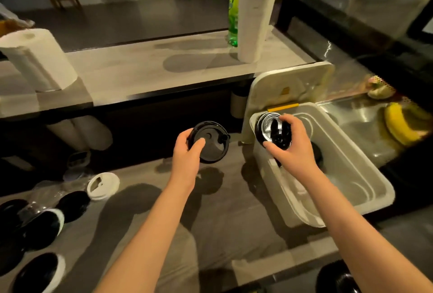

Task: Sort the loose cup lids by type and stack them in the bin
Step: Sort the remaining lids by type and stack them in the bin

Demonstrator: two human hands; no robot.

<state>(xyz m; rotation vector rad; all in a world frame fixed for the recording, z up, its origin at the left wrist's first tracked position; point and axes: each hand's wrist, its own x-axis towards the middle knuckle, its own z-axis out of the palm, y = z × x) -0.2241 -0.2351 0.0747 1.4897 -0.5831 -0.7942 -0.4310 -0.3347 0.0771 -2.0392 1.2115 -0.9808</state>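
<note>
My left hand [190, 150] grips a black round cup lid [212, 144] with a sip hole, held above the counter left of the bin. My right hand [290, 142] holds a small stack of black lids [269, 128] tilted on edge over the near left corner of the white plastic bin [365, 189]. Another black lid [316, 152] lies inside the bin behind my right hand. Loose lids sit at the lower left: a white one [103, 186], several black ones [72, 205] and some clear ones [46, 189].
The bin's hinged cover [290, 86] stands open behind it. A tall stack of paper cups [255, 16] and a green bottle [233, 11] stand on the raised shelf. A paper towel roll [37, 58] is at left. Bananas [398, 126] lie in the display case at right.
</note>
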